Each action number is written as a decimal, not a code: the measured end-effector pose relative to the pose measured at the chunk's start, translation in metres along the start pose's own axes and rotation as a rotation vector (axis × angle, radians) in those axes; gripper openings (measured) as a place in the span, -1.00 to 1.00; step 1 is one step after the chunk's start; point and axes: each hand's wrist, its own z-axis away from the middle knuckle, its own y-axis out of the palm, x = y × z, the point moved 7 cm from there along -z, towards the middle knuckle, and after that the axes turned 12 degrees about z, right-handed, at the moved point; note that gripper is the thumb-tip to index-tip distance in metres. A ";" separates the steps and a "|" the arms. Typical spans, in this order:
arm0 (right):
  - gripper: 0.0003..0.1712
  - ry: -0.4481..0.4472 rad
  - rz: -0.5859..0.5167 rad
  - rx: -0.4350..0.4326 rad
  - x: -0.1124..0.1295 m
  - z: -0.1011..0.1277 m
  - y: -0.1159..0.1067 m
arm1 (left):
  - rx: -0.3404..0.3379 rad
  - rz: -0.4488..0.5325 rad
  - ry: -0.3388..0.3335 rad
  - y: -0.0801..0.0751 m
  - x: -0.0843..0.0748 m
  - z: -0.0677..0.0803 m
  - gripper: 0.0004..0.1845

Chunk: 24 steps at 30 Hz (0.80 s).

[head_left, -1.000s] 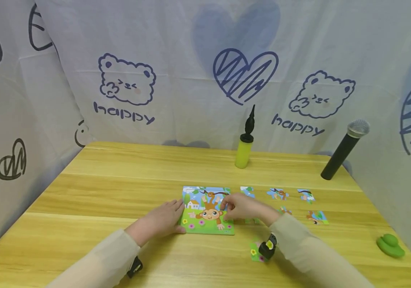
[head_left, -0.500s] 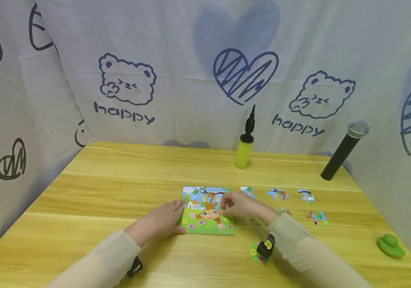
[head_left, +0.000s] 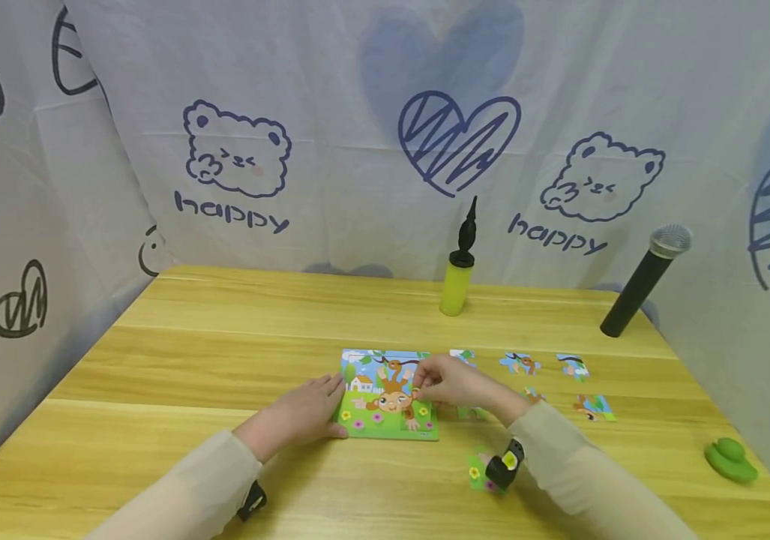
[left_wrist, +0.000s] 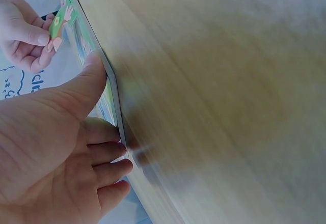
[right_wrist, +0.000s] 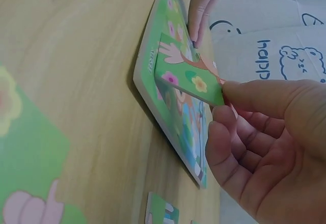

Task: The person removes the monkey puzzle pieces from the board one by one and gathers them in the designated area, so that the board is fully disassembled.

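Note:
A monkey jigsaw puzzle (head_left: 385, 430) lies on the table between the two hands. My right hand (head_left: 450, 381) pinches a green puzzle piece (right_wrist: 188, 79), printed with a monkey's hand and flowers, between thumb and index finger. That piece is tilted in the right wrist view: its lower edge is at the puzzle's near right corner, the gripped edge raised. My left hand (head_left: 307, 409) rests against the puzzle's left side. In the left wrist view its thumb touches the rim and the other fingers extend loosely along the side.
Several loose puzzle pieces (head_left: 521, 364) lie to the right, with a flowered piece (head_left: 475, 474) partly under the right wrist's camera. Behind stand a yellow pump (head_left: 455, 289) with a black top and a microphone (head_left: 637, 292). A green hat-shaped object (head_left: 730, 460) sits near the right edge.
The piece's outline and a darker patch have appeared at the puzzle's near right corner as the piece tilts. The right hand has shifted only slightly; the left hand stays in place.

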 end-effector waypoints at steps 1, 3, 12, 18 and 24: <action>-0.95 -0.003 -0.005 -0.002 0.000 0.001 -0.001 | 0.000 0.001 0.001 0.000 0.000 0.000 -0.19; -0.95 -0.009 -0.023 -0.001 0.000 0.002 -0.002 | -0.002 0.004 0.003 -0.001 -0.001 0.001 -0.19; -0.91 -0.004 -0.067 -0.013 -0.009 0.016 -0.017 | -0.006 0.006 0.004 -0.003 -0.001 0.002 -0.18; -0.87 0.055 -0.052 -0.057 -0.022 0.035 -0.031 | -0.004 -0.004 0.005 -0.001 0.000 0.001 -0.19; -0.84 0.043 -0.094 -0.075 -0.036 0.055 -0.045 | -0.005 -0.006 0.005 -0.001 0.000 0.001 -0.18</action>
